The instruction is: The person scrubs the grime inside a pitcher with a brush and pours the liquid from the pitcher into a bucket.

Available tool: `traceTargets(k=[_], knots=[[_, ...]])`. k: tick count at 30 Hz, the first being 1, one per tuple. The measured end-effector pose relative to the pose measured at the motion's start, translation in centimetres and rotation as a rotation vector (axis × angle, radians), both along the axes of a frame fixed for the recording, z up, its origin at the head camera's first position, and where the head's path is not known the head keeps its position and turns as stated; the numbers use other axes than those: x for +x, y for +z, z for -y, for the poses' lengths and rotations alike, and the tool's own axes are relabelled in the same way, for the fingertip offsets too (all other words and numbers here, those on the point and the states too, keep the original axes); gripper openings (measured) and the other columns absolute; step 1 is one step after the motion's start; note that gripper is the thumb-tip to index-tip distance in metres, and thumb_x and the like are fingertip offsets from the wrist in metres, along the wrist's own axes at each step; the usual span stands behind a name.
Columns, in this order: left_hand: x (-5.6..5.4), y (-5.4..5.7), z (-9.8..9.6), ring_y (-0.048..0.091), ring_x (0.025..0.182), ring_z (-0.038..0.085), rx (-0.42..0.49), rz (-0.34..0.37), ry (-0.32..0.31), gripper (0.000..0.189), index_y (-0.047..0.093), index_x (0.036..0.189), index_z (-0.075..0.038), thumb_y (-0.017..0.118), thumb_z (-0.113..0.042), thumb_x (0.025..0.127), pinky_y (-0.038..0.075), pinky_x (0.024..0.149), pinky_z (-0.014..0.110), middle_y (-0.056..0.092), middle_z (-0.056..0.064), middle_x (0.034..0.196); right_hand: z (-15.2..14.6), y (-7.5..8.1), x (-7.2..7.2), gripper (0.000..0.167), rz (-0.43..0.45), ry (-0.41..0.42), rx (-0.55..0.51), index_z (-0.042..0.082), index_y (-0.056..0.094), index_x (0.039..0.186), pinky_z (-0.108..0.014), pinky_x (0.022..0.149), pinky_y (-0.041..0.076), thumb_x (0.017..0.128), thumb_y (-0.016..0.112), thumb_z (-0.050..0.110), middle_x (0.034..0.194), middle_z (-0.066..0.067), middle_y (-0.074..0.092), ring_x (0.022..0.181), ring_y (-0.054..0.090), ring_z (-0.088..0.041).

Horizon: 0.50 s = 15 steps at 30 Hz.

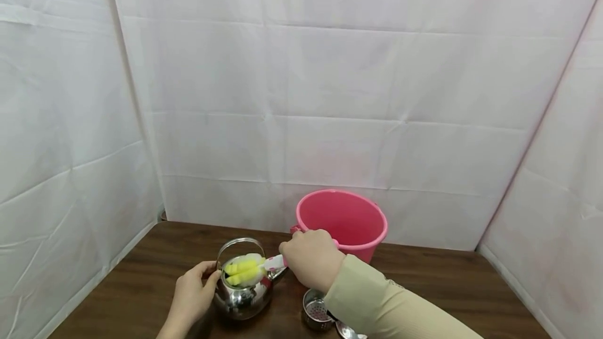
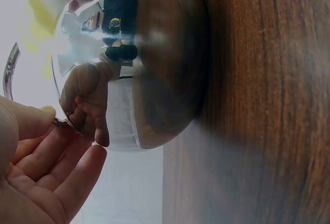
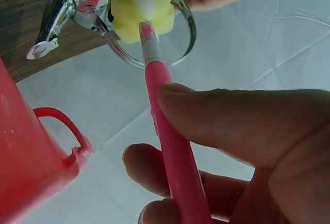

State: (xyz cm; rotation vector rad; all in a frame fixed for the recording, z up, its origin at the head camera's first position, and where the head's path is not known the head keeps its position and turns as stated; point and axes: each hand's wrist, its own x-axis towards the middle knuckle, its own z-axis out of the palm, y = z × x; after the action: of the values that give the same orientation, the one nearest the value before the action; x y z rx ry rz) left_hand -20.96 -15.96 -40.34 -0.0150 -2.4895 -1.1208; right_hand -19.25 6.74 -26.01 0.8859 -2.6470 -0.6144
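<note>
A shiny steel kettle (image 1: 241,303) with a raised hoop handle stands on the table at the left front. My left hand (image 1: 190,292) pinches the base of that handle at the kettle's rim, thumb above and fingers below in the left wrist view. My right hand (image 1: 313,260) grips the pink handle (image 3: 175,157) of a sponge brush. The brush's yellow and white sponge head (image 1: 245,270) lies at the kettle's open mouth, under the hoop. How deep it reaches inside is hidden. The spout (image 3: 55,15) points toward the bucket.
A pink bucket (image 1: 379,226) stands behind my right hand. A small steel strainer (image 1: 314,312) sits below my right wrist, beside a shiny metal piece (image 1: 347,331) partly covered by the sleeve. White cloth walls (image 1: 330,93) surround the brown wooden table (image 1: 438,286).
</note>
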Motion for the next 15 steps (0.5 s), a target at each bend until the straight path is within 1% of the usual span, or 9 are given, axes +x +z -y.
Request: traceTargets(k=[3,6,10,14,15], knots=[[0.02,-0.09,0.00,0.066,0.093,0.031,-0.004,-0.011,-0.003,0.022,0.065,0.107,0.005,0.060,-0.006,0.089,0.051,0.080,0.046,0.071,0.015,0.096,0.23,-0.19,-0.16,0.007,0.001,-0.005,0.013,0.023,0.070,0.088,-0.033,0.048,0.052,0.081,0.072,0.021,0.073,0.001,0.065,0.063,0.061,-0.016],[-0.07,-0.09,0.00,0.065,0.093,0.033,-0.002,-0.008,-0.005,0.022,0.064,0.108,0.006,0.059,-0.006,0.090,0.051,0.080,0.047,0.070,0.016,0.097,0.39,-0.30,-0.33,0.007,-0.011,-0.004,0.017,0.024,0.070,0.087,-0.033,0.048,0.051,0.081,0.073,0.022,0.073,0.001,0.065,0.063,0.061,-0.015],[-0.26,0.06,-0.08,0.065,0.094,0.030,0.014,0.024,0.004,0.021,0.064,0.106,0.003,0.059,-0.008,0.089,0.051,0.078,0.043,0.070,0.015,0.096,0.54,-0.35,-0.58,0.007,-0.018,-0.006,0.025,0.024,0.071,0.087,-0.032,0.047,0.052,0.080,0.073,0.023,0.072,0.001,0.066,0.062,0.061,-0.015],[-0.30,0.24,-0.13,0.065,0.093,0.030,0.005,0.011,0.007,0.015,0.063,0.100,0.001,0.060,-0.008,0.088,0.050,0.077,0.043,0.069,0.013,0.094,0.89,-0.25,-0.78,0.006,-0.034,-0.002,0.029,0.024,0.072,0.086,-0.035,0.045,0.052,0.080,0.073,0.024,0.071,0.000,0.066,0.060,0.061,-0.015],[-0.27,0.28,-0.17,0.065,0.093,0.031,-0.002,-0.005,0.007,0.013,0.063,0.099,0.000,0.060,-0.007,0.088,0.050,0.077,0.043,0.069,0.014,0.093,1.00,-0.21,-0.78,0.005,-0.040,-0.001,0.030,0.023,0.072,0.085,-0.035,0.045,0.052,0.080,0.073,0.023,0.070,0.000,0.066,0.060,0.061,-0.016]])
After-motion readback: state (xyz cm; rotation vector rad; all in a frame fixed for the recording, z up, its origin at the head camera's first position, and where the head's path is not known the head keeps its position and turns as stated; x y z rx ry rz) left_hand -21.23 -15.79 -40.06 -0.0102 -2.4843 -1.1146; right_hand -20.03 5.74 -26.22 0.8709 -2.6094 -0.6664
